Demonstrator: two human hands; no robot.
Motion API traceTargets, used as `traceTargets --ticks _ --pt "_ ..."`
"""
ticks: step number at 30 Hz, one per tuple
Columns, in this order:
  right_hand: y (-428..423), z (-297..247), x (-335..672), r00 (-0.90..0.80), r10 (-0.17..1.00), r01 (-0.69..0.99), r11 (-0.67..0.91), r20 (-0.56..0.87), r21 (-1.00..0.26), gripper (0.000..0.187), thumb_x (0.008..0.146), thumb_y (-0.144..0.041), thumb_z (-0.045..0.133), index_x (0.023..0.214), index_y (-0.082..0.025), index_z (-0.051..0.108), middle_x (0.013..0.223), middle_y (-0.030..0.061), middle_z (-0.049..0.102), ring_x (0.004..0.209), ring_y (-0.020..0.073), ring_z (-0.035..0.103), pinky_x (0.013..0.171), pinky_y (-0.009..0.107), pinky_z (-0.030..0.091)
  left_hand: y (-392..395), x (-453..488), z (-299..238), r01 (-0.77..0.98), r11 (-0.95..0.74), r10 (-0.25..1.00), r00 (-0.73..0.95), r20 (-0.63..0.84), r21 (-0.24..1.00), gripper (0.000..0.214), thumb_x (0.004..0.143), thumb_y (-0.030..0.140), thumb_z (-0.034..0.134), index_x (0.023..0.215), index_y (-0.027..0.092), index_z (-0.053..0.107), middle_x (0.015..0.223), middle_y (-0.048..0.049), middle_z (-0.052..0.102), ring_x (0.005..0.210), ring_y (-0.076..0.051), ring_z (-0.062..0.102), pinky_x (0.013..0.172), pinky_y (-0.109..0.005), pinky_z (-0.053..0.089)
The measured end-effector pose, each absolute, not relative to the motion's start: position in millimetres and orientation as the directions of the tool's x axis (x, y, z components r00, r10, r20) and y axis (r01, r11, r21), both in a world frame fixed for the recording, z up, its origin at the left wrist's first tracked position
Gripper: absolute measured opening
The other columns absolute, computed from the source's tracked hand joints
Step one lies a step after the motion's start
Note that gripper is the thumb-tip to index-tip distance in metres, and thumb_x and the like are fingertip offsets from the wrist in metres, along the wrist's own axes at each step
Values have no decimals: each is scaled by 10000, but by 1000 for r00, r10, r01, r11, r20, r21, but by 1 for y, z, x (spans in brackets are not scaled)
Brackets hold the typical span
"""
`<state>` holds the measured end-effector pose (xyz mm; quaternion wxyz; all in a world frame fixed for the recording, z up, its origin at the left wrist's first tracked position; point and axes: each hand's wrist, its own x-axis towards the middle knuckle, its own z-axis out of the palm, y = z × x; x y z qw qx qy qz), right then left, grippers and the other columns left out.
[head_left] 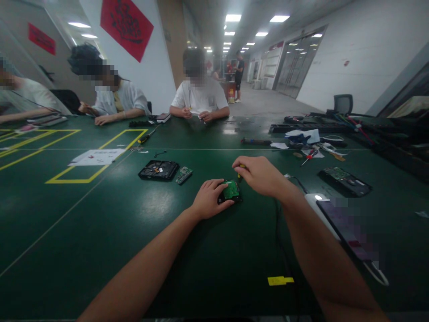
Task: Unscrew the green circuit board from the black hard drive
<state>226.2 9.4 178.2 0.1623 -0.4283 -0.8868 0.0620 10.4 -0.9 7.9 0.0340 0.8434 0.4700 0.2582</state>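
A small black hard drive with a green circuit board [230, 191] on top lies on the dark green table [100, 232]. My left hand [209, 199] rests on its left side, fingers curled around the edge, holding it steady. My right hand [259, 174] is closed around a yellow-handled screwdriver [240, 171] whose tip points down at the board's far right corner. A black cable runs off to the right past my right forearm.
Another opened hard drive [158, 170] and a loose green board [184, 175] lie to the left. A phone [348, 228] and another drive [345, 181] sit to the right, tools and papers [306, 136] beyond. Three people sit across the table. A yellow tag [280, 280] lies near.
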Motion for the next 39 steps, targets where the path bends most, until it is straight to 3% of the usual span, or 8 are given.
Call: traceTargets --ticks 10,16,20,26,34,39 --pt "14 178 239 -631 754 716 656 182 -238 304 991 -141 497 1192 -177 722 1207 91 791 1059 250 729 923 353 492 0 10 7 776 -556 812 429 396 297 694 946 689 632 1453 216 614 1498 -148 596 1376 -359 550 1182 -559 427" --pt "18 169 230 -477 849 827 521 226 -210 244 1025 -218 493 1106 -161 715 1062 137 798 961 291 729 850 388 482 0 11 8 771 -560 809 431 399 302 683 947 681 636 1437 204 625 1495 -155 598 1378 -359 553 1187 -559 424" --pt "14 165 218 -410 865 811 490 288 -318 239 975 -245 606 1184 -143 657 1098 155 777 968 282 712 840 373 475 0 10 7 767 -559 811 425 403 315 673 936 672 658 1438 224 626 1490 -148 600 1378 -359 552 1188 -567 423" --pt "9 169 219 -414 856 763 512 310 -394 118 920 -234 690 1009 -174 641 939 89 748 767 208 657 730 329 445 1 11 6 772 -548 819 418 393 322 692 926 683 664 1458 244 615 1495 -136 595 1383 -356 545 1193 -564 415" --pt "7 178 227 -522 817 715 576 246 -396 216 933 -126 601 1115 -185 702 813 34 749 744 199 673 752 325 447 0 12 9 775 -548 818 420 393 315 702 930 696 652 1448 224 620 1492 -143 597 1377 -352 550 1187 -551 420" --pt "5 178 226 -523 815 721 580 251 -379 161 921 -151 591 1037 -203 689 797 27 739 729 197 654 723 321 432 1 11 7 768 -549 820 417 392 331 687 925 686 665 1453 250 614 1492 -134 599 1380 -355 550 1188 -571 416"
